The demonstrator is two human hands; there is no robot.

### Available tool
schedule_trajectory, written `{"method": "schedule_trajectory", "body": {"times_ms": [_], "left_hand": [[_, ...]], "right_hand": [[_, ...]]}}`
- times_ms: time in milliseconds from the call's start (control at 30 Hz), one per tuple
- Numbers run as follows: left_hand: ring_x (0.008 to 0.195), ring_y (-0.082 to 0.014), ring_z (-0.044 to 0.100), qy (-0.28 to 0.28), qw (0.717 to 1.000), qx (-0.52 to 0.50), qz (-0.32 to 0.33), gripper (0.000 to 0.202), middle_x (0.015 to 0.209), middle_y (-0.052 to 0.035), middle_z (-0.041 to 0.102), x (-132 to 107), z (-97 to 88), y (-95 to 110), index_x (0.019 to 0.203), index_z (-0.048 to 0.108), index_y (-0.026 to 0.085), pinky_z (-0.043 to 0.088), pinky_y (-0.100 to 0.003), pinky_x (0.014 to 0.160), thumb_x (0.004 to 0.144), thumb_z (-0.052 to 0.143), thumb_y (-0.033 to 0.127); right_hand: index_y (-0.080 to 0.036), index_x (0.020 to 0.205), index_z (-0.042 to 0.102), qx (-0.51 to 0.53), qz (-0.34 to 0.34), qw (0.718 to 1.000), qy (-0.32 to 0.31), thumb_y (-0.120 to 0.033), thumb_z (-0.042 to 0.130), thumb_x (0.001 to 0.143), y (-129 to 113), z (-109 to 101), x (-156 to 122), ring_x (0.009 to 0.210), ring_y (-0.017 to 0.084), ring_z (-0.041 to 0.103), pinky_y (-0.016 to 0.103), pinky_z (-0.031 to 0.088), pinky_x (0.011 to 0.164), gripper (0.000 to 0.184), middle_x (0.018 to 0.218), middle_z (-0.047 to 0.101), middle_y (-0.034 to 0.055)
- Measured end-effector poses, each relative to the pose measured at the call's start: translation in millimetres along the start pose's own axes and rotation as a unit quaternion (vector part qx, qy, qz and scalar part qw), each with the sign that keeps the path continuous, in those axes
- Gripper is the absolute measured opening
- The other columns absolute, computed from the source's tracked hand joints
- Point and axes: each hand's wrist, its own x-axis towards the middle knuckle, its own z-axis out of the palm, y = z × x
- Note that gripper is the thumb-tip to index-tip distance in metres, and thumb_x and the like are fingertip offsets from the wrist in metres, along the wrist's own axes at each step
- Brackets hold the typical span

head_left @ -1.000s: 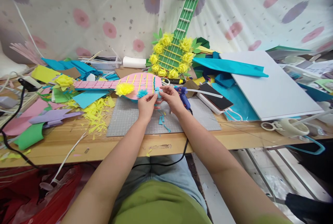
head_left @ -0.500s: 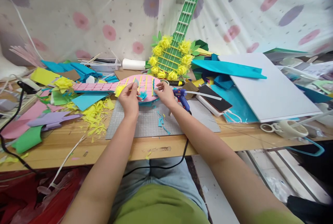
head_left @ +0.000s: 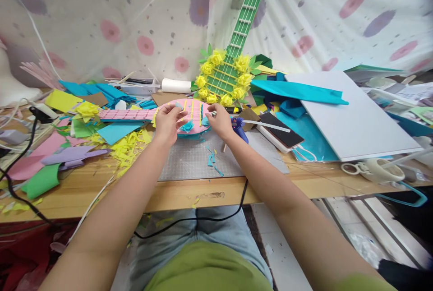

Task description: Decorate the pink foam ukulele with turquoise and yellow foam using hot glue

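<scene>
A pink paper guitar (head_left: 184,105) with yellow strips and a blue underside lies across the table, its neck (head_left: 128,114) pointing left. A blue paper flower (head_left: 187,126) sits on the near part of its body. Over the left part of the body hovers my left hand (head_left: 167,124), fingers apart with nothing visible in them. My right hand (head_left: 221,123) is at the body's right end, thumb and forefinger apart beside a light blue paper piece (head_left: 204,121). Its other fingers are partly hidden. Just right of that hand lies a blue glue gun (head_left: 240,132) with a white glue stick.
A green guitar (head_left: 221,76) with yellow paper flowers leans at the back. Under my work is a grey cutting mat (head_left: 189,160) with blue scraps. Yellow shreds (head_left: 126,149) lie left; a phone (head_left: 282,128), white board (head_left: 352,119) and tape roll (head_left: 385,170) are right.
My left hand has drawn slightly left and its fingers have spread from a pinch. The right hand has shifted a little to the right, its thumb and forefinger apart.
</scene>
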Motion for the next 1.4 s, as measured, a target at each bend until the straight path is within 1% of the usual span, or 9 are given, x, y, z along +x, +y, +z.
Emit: {"method": "schedule_trajectory", "body": {"times_ms": [200, 367, 600, 700, 767, 967, 1200, 1300, 1400], "left_hand": [[0.074, -0.0166, 0.068, -0.064, 0.996, 0.056, -0.007, 0.027, 0.075, -0.0001, 0.063, 1.2, -3.4, -2.3, 0.080, 0.056, 0.017, 0.049, -0.019, 0.050, 0.058, 0.071, 0.014], [0.075, -0.0184, 0.068, -0.090, 0.992, 0.084, 0.006, 0.017, 0.070, -0.0017, 0.063, 0.2, -4.0, 2.2, 0.071, 0.056, 0.015, 0.050, -0.020, 0.050, 0.060, 0.069, 0.017], [0.067, -0.0105, 0.061, -0.068, 0.988, 0.117, 0.070, 0.010, 0.066, 0.0006, 0.060, 9.3, -4.1, 4.1, 0.065, 0.060, 0.014, 0.054, -0.023, 0.062, 0.061, 0.069, 0.013], [0.059, -0.0076, 0.054, -0.048, 0.982, 0.153, 0.104, 0.007, 0.061, 0.0019, 0.057, 15.7, -0.7, 0.1, 0.065, 0.064, 0.014, 0.049, -0.018, 0.054, 0.061, 0.069, 0.012], [0.056, -0.0076, 0.052, -0.069, 0.976, 0.172, 0.112, 0.007, 0.061, 0.0013, 0.059, 18.5, 3.1, -3.1, 0.065, 0.065, 0.014, 0.047, -0.017, 0.049, 0.060, 0.069, 0.012], [0.061, -0.0105, 0.059, -0.120, 0.971, 0.183, 0.099, 0.004, 0.063, -0.0001, 0.060, 19.4, 13.0, -12.2, 0.065, 0.063, 0.013, 0.053, -0.021, 0.051, 0.063, 0.066, 0.012], [0.067, -0.0153, 0.065, -0.142, 0.958, 0.235, 0.077, 0.004, 0.068, -0.0047, 0.065, 17.0, 14.4, -11.9, 0.069, 0.066, 0.013, 0.051, -0.020, 0.048, 0.067, 0.064, 0.015], [0.062, -0.0140, 0.062, -0.142, 0.943, 0.282, 0.104, 0.007, 0.070, -0.0053, 0.066, 18.2, 16.7, -13.2, 0.072, 0.069, 0.013, 0.049, -0.020, 0.045, 0.068, 0.064, 0.016], [0.058, -0.0112, 0.059, -0.162, 0.924, 0.322, 0.126, 0.011, 0.072, -0.0039, 0.066, 19.7, 21.2, -15.9, 0.078, 0.069, 0.014, 0.047, -0.019, 0.043, 0.070, 0.062, 0.017]], "right_hand": [[-0.021, 0.081, 0.054, 0.050, -0.016, 0.998, 0.016, -0.019, 0.054, 0.077, -8.8, -14.3, -2.9, 0.082, 0.017, 0.053, 0.032, 0.041, 0.077, 0.005, 0.084, 0.059, 0.0039], [-0.021, 0.072, 0.054, 0.042, 0.009, 0.996, -0.074, -0.029, 0.057, 0.078, -4.4, -26.9, -25.4, 0.067, 0.016, 0.052, 0.030, 0.039, 0.065, 0.010, 0.072, 0.059, 0.0019], [-0.020, 0.057, 0.051, -0.107, 0.081, 0.968, -0.212, -0.055, 0.054, 0.077, 26.3, -94.1, -61.4, 0.052, 0.012, 0.043, 0.027, 0.028, 0.051, 0.041, 0.053, 0.051, 0.0000], [-0.020, 0.052, 0.045, -0.195, 0.112, 0.964, -0.142, -0.060, 0.057, 0.073, 39.2, -113.9, -56.6, 0.051, 0.012, 0.039, 0.028, 0.025, 0.050, 0.047, 0.051, 0.047, -0.0003], [-0.021, 0.054, 0.046, -0.216, 0.116, 0.963, -0.112, -0.062, 0.060, 0.071, 45.1, -113.6, -48.5, 0.052, 0.012, 0.040, 0.028, 0.026, 0.050, 0.047, 0.051, 0.046, -0.0005], [-0.019, 0.080, 0.065, -0.117, 0.143, 0.968, -0.170, -0.053, 0.067, 0.068, 59.0, -78.6, -31.6, 0.060, 0.017, 0.052, 0.029, 0.037, 0.057, 0.036, 0.060, 0.057, 0.0022], [-0.016, 0.074, 0.062, 0.062, 0.235, 0.969, -0.042, -0.053, 0.068, 0.063, 70.5, -69.5, -40.2, 0.059, 0.015, 0.053, 0.029, 0.041, 0.056, 0.039, 0.068, 0.060, 0.0043], [-0.016, 0.078, 0.061, 0.164, 0.209, 0.963, -0.044, -0.054, 0.069, 0.062, 65.7, -70.8, -43.9, 0.052, 0.011, 0.048, 0.027, 0.039, 0.050, 0.042, 0.068, 0.060, 0.0031], [-0.017, 0.078, 0.060, 0.186, 0.168, 0.967, -0.043, -0.054, 0.071, 0.060, 57.0, -69.5, -47.6, 0.048, 0.008, 0.043, 0.025, 0.035, 0.047, 0.042, 0.063, 0.056, -0.0003]]}}
